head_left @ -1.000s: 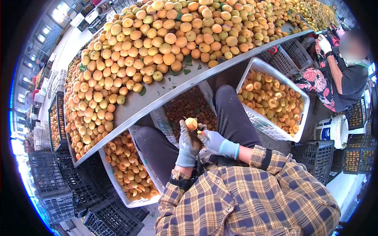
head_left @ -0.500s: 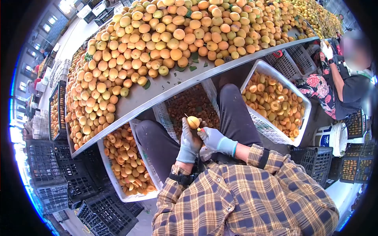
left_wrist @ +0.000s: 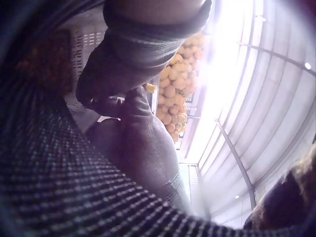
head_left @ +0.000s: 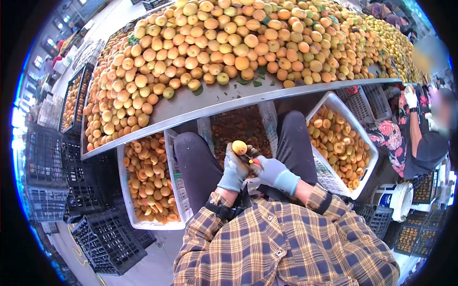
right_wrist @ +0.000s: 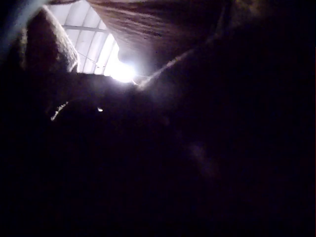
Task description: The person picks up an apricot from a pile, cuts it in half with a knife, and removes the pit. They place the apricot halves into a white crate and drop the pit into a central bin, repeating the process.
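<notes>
Both hands wear grey gloves and meet above the lap in the head view. An apricot (head_left: pixel 239 147) sits at the fingertips of my left hand (head_left: pixel 234 172), which grips it. My right hand (head_left: pixel 275 173) holds a small tool with a red and yellow handle (head_left: pixel 256 162) just below the fruit; the tool's working end is hidden. Beneath the hands, between the knees, stands a crate of dark brown pits (head_left: pixel 238 127). In the left wrist view the gloved hands are close together, with a yellow bit of fruit (left_wrist: pixel 150 88) beside the fingers. The right wrist view is nearly black.
A metal table edge (head_left: pixel 191 116) crosses in front, with heaped whole apricots (head_left: pixel 214 47) behind it. White crates of halved apricots stand left (head_left: pixel 151 186) and right (head_left: pixel 338 148). Black crates (head_left: pixel 107 243) are stacked at left. Another person (head_left: pixel 422 128) sits at right beside a white bucket (head_left: pixel 396 200).
The head view has turned, shifting the scene. A thin spike seen earlier at the apricot's top no longer shows. The right hand's fingers have come closer to the fruit.
</notes>
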A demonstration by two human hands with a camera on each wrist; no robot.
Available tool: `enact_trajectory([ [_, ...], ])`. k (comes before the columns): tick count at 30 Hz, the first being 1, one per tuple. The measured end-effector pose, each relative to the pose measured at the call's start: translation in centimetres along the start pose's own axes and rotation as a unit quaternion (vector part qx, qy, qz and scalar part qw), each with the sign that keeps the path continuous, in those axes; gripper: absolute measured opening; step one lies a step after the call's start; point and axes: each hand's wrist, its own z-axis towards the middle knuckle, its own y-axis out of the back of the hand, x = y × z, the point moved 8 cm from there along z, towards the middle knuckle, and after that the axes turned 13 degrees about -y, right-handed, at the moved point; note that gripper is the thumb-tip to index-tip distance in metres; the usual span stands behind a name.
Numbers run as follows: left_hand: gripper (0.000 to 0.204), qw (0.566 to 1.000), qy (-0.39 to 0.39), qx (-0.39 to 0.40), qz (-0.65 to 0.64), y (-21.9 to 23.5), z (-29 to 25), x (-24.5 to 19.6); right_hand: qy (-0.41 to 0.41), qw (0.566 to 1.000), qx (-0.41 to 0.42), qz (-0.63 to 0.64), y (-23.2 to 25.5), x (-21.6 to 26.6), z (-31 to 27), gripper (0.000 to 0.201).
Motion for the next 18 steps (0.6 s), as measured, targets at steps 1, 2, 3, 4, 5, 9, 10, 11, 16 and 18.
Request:
enact_trajectory([
  [1, 0.067, 1.0, -0.002, -0.004, -0.001, -0.9, -0.9, -0.5, 0.009, 1.0, 0.002, -0.003, 1.2, 0.7, -0.6, 0.039],
  [2, 0.067, 1.0, 0.006, -0.015, -0.02, -1.1, -1.2, -1.1, 0.011, 0.999, 0.023, -0.044, 2.3, 1.3, -1.7, 0.039],
  [3, 0.067, 0.999, 0.014, -0.025, -0.038, -1.2, -1.3, -1.4, 0.012, 0.995, 0.043, -0.085, 3.1, 1.7, -2.5, 0.039],
  [4, 0.065, 0.998, -0.001, -0.017, -0.059, -0.9, -1.0, -1.8, 0.01, 0.995, 0.042, -0.095, 3.8, 1.4, -2.6, 0.04],
  [5, 0.063, 0.997, 0.002, 0.026, -0.075, -1.1, -0.9, -1.7, 0.018, 0.995, 0.041, -0.095, 4.2, 1.5, -2.7, 0.04],
  [9, 0.053, 0.97, 0.109, 0.217, 0.001, -5.6, -4.2, -0.7, 0.145, 0.979, -0.143, -0.003, 8.2, 5.6, -2.3, 0.057],
  [10, 0.054, 0.984, 0.054, 0.163, 0.052, -5.7, -4.5, -0.5, 0.162, 0.977, -0.136, -0.021, 7.6, 5.8, -1.5, 0.057],
  [11, 0.055, 0.989, -0.003, 0.106, 0.098, -5.3, -4.5, -0.4, 0.18, 0.974, -0.13, -0.039, 7.1, 5.8, -0.8, 0.057],
  [16, 0.064, 0.936, 0.056, 0.224, 0.267, -1.6, -2.4, 0.2, 0.244, 0.961, -0.095, -0.09, 6.1, 6.2, -1.0, 0.057],
  [18, 0.059, 0.961, -0.026, 0.161, 0.222, -3.0, -3.1, 0.2, 0.272, 0.952, -0.091, -0.109, 6.1, 7.0, -1.3, 0.058],
])
